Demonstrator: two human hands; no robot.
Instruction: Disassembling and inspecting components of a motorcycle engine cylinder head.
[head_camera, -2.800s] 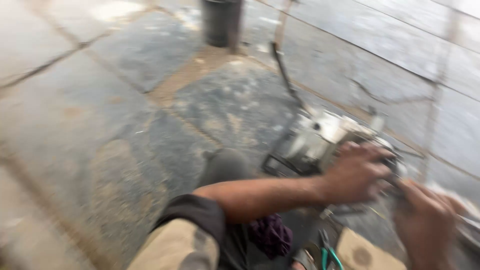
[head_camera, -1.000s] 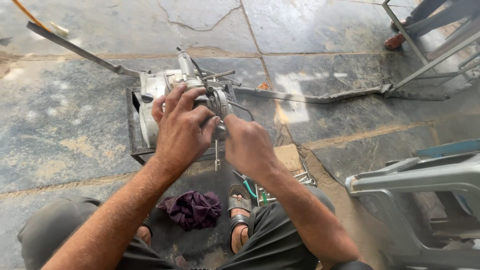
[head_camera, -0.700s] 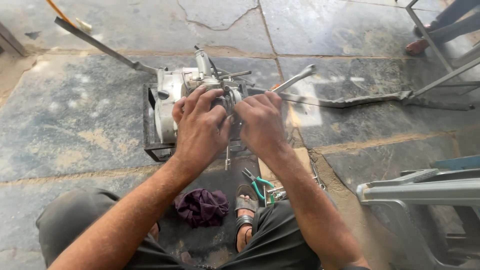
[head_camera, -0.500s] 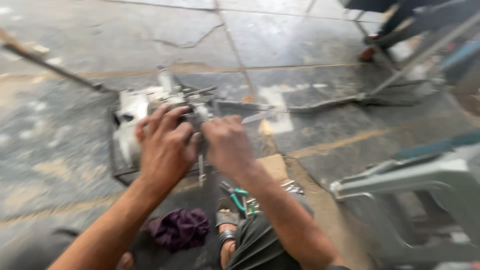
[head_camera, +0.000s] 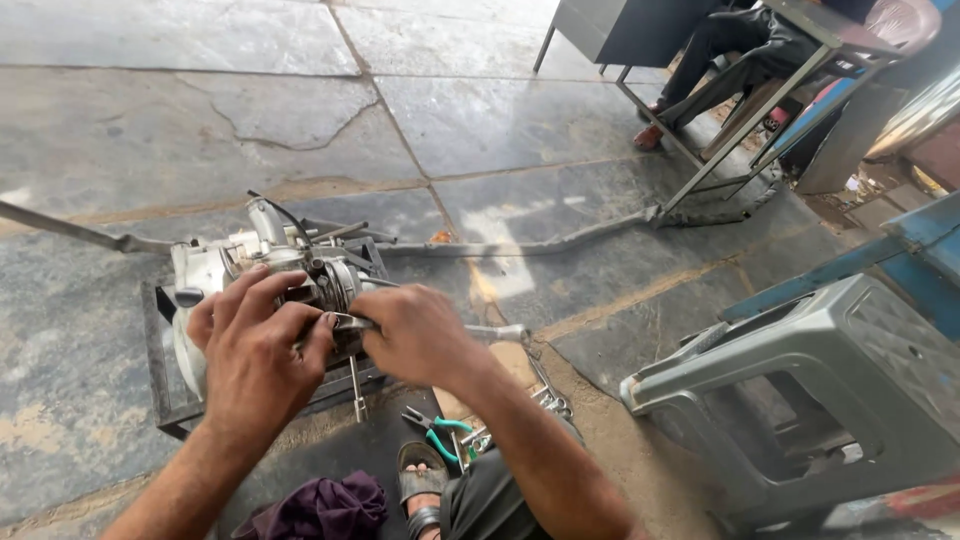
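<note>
You are gripping the engine (head_camera: 265, 290) at centre left with your left hand (head_camera: 255, 355); your right hand (head_camera: 420, 335), closed on the wrench (head_camera: 500, 332), should be turning steadily.

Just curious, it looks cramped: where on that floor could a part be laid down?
Bare stone floor lies beyond the engine, up to the long bar. Crowded: around the pliers, purple rag and grey stool.

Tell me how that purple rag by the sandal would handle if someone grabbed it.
The purple rag lies crumpled in soft folds on the floor, so it would probably go limp and droop. It looks like thin cloth, likely light. It should not roll or tip.
</note>
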